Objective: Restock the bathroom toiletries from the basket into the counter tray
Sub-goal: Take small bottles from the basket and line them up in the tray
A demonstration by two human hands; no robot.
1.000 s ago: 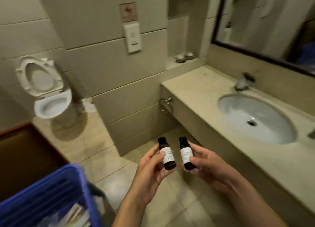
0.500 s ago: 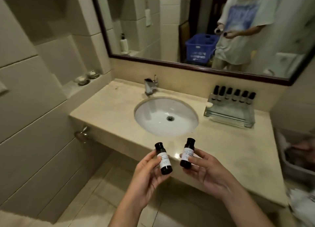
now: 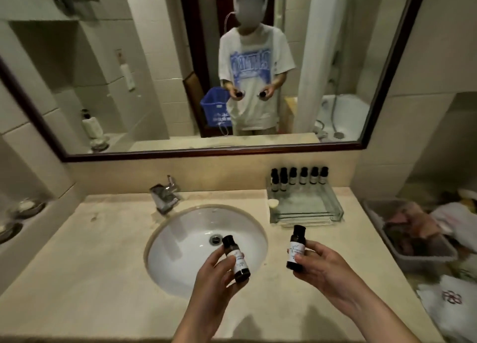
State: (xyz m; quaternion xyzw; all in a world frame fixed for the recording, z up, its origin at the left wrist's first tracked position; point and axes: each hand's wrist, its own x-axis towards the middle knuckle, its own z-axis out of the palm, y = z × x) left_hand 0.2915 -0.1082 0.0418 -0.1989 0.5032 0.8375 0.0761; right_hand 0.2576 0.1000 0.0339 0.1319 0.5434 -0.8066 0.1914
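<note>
Dark bottles (image 3: 238, 261) now wider apart

place: bathroom | signs: sink (image 3: 185, 244) and tap (image 3: 165, 194) in stone surface (image 3: 90, 252); framed mirror (image 3: 154, 59) reflecting bathtub (image 3: 343, 113); far-right tray (image 3: 307, 215) of small toiletry bottles (image 3: 299, 176)

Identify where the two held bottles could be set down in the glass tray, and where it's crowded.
Free: the glass tray's front and middle, between its front wall and the back row of six bottles. Also the counter strip between sink and tray. Crowded: the tray's back edge.
</note>
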